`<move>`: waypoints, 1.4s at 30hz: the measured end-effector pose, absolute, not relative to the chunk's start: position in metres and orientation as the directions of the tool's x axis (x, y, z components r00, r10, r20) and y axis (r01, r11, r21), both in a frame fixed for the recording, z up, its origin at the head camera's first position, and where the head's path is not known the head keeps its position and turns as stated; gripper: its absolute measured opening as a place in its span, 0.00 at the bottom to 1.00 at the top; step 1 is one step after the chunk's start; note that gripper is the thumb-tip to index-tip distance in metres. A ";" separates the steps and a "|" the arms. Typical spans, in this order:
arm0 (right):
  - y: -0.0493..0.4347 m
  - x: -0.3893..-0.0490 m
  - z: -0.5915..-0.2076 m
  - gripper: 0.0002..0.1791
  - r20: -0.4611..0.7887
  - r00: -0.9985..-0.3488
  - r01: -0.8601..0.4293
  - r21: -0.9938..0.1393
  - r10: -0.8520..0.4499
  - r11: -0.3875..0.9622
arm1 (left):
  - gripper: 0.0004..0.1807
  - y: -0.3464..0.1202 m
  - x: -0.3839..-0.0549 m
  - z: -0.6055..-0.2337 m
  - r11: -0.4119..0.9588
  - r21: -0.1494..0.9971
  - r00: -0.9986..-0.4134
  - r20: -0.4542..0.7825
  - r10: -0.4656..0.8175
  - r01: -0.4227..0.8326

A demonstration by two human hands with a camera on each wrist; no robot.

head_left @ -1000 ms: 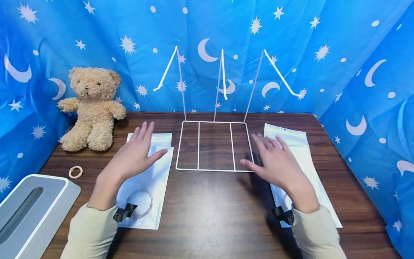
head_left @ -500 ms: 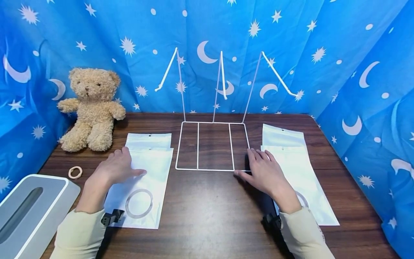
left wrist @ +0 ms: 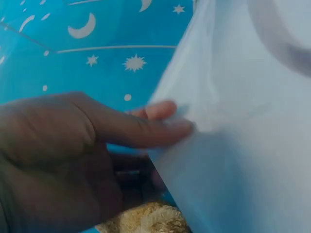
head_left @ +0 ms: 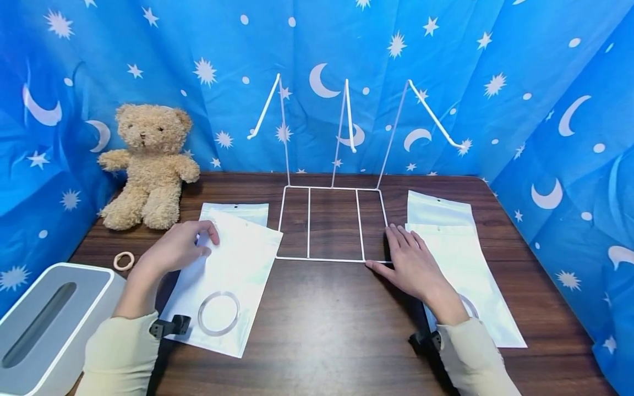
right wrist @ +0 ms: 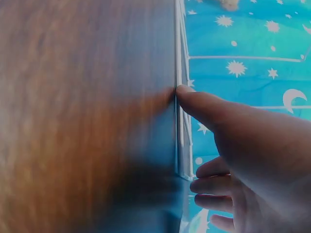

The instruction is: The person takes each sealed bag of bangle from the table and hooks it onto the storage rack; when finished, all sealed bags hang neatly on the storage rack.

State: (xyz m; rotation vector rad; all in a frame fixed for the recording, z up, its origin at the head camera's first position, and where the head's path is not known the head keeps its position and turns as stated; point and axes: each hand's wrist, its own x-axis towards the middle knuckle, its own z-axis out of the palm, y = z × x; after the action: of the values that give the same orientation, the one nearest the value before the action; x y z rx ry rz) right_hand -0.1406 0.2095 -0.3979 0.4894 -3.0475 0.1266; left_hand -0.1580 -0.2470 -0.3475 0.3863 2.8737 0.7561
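My left hand (head_left: 173,247) pinches the left edge of a white zip bag (head_left: 242,264), thumb in front and fingers behind it, as the left wrist view shows. This bag bears a grey ring shape (head_left: 219,313) and lies turned askew over another white bag (head_left: 256,213). At the right, my right hand (head_left: 416,269) rests with straight fingers at the near right corner of a white wire rack (head_left: 309,220). The thumb touches the rack's front wire in the right wrist view. Two more overlapping white bags (head_left: 475,269) lie right of that hand, partly covered by it.
A teddy bear (head_left: 153,165) sits at the back left. A small wooden ring (head_left: 124,261) lies near a grey and white tissue box (head_left: 84,330) at the left edge. Three arms rise from the rack before a blue star-patterned curtain (head_left: 238,44).
My left hand has come down onto the upper left bag and gripped its edge; the bag has swung askew. My right hand has lowered to the rack's corner and stayed there.
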 end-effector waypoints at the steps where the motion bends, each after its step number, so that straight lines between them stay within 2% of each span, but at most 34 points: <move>1: 0.211 -0.141 -0.399 0.53 0.060 -0.949 -0.315 -0.078 -0.311 0.946 | 0.11 -0.247 -0.159 -0.347 0.824 0.522 -0.955 -0.057 0.292 0.221; 11: 0.223 -0.143 -0.406 0.54 0.065 -0.944 -0.330 -0.141 -0.324 0.933 | 0.12 -0.242 -0.161 -0.336 0.676 0.644 -0.921 0.122 0.370 0.357; 21: 0.229 -0.143 -0.415 0.55 0.097 -0.945 -0.325 -0.194 -0.311 0.926 | 0.16 -0.226 -0.155 -0.327 0.482 0.724 -0.867 0.370 0.333 0.494; 27: 0.230 -0.146 -0.417 0.56 0.136 -0.941 -0.334 -0.212 -0.311 0.918 | 0.18 -0.202 -0.137 -0.304 0.330 0.714 -0.785 0.524 0.331 0.617; 31: 0.231 -0.150 -0.419 0.56 0.169 -0.932 -0.350 -0.193 -0.321 0.917 | 0.17 -0.192 -0.131 -0.295 0.229 0.712 -0.747 0.615 0.253 0.663; 35: 0.231 -0.152 -0.420 0.57 0.182 -0.930 -0.351 -0.196 -0.318 0.916 | 0.16 -0.189 -0.133 -0.292 0.052 0.729 -0.729 0.673 0.125 0.682; 42: 0.229 -0.154 -0.420 0.59 0.174 -0.935 -0.342 -0.216 -0.309 0.915 | 0.18 -0.190 -0.143 -0.297 -0.199 0.709 -0.725 0.688 -0.016 0.677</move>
State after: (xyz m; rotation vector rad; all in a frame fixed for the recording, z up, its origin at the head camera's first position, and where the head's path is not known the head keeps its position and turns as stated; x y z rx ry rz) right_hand -0.1544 0.2290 -0.4203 0.5021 -2.9400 0.3683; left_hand -0.1431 -0.1903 -0.2973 1.0545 2.1876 2.6935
